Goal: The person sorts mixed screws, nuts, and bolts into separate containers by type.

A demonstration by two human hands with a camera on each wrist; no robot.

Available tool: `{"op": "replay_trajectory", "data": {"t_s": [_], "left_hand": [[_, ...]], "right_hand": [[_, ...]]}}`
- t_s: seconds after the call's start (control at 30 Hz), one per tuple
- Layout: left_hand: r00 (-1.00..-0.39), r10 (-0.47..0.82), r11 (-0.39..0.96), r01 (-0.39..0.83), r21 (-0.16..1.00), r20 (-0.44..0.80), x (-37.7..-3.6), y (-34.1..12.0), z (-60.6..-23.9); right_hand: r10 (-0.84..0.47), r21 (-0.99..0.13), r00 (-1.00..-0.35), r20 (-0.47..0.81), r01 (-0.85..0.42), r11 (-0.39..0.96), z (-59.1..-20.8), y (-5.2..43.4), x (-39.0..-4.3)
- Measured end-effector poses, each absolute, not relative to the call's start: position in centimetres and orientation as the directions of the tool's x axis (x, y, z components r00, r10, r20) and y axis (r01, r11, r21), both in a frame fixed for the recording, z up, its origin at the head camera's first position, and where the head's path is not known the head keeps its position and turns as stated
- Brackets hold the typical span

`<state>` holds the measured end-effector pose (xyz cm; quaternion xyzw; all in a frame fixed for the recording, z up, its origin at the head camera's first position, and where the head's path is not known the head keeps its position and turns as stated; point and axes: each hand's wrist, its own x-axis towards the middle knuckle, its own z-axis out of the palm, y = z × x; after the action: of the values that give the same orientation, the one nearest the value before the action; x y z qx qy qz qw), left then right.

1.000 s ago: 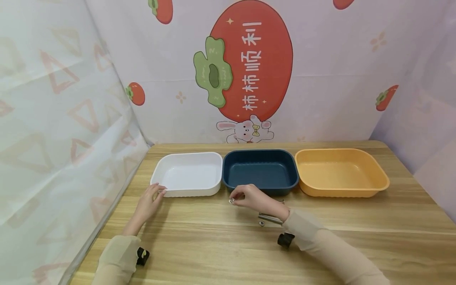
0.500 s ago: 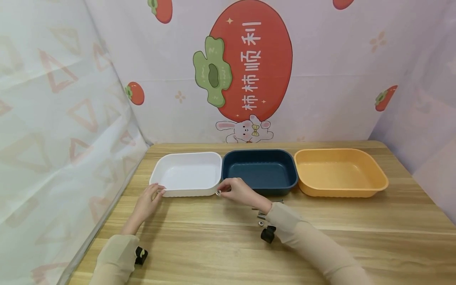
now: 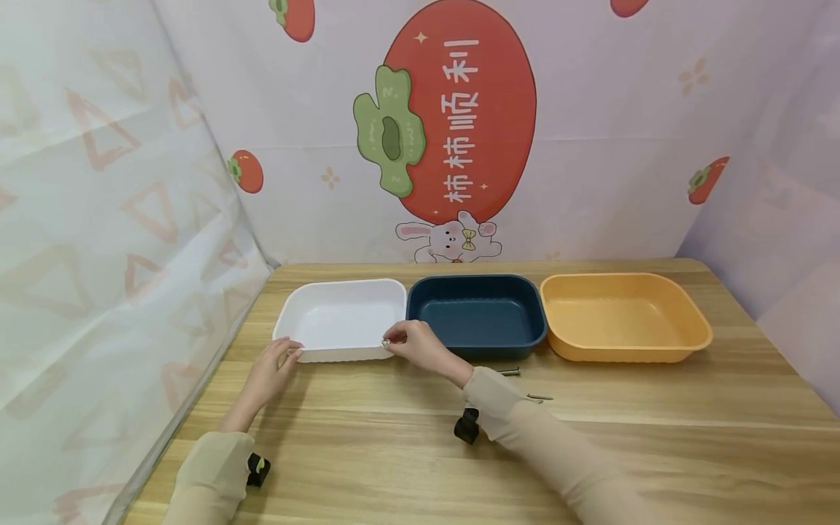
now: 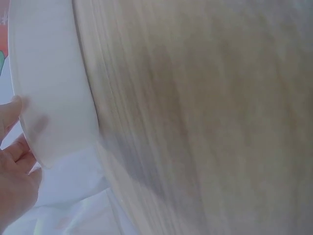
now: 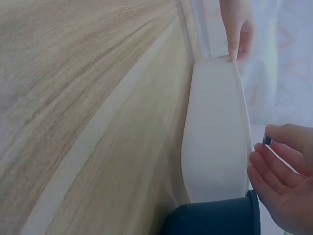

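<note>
My right hand (image 3: 425,348) pinches a small metal nut (image 5: 267,139) between thumb and fingertips. It is at the front right corner of the white tray (image 3: 344,356), with the nut overlapping the rim in the head view. My left hand (image 3: 265,373) holds the tray's front left corner, thumb and fingers at the rim. In the left wrist view, fingers (image 4: 17,152) show behind the tray's edge. The right forearm covers part of the table where small hardware lies.
A dark blue tray (image 3: 499,354) stands beside the white one, then a yellow tray (image 3: 620,356) further right. A metal bolt (image 3: 510,372) and a thin screw (image 3: 540,397) lie on the wooden table near my right sleeve. A printed cloth hangs behind.
My right hand has moved left and away from me with the nut, from in front of the blue tray to the white tray's rim. The left hand has stayed in place.
</note>
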<state>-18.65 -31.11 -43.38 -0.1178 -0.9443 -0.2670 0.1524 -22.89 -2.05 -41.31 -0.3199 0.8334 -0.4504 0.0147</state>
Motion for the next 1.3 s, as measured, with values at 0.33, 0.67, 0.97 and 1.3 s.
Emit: {"op": "replay_trajectory", "data": {"t_s": [0.33,0.67,0.97,1.3], "left_hand": [[-0.894,0.205,0.819,0.380,0.430,0.399,-19.0,-31.4,-43.3],[-0.888,0.233,0.804,0.406,0.435,0.397,-19.1,-31.8,-43.3],[-0.895,0.258,0.804,0.408,0.433,0.364,-19.1,-32.1,-43.0],[-0.900,0.274,0.796,0.409,0.445,0.338,-19.3,-32.1,-42.9]], "right_hand": [[-0.474,-0.785,-0.841,0.261,-0.471,0.404,-41.2,-2.7,-23.8],[-0.471,-0.797,-0.847,0.248,-0.454,0.398,-41.2,-2.8,-24.2],[-0.492,-0.822,-0.831,0.258,-0.457,0.340,-40.8,-1.8,-23.4],[-0.570,-0.842,-0.802,0.179,-0.425,0.333,-40.2,0.6,-22.4]]}}
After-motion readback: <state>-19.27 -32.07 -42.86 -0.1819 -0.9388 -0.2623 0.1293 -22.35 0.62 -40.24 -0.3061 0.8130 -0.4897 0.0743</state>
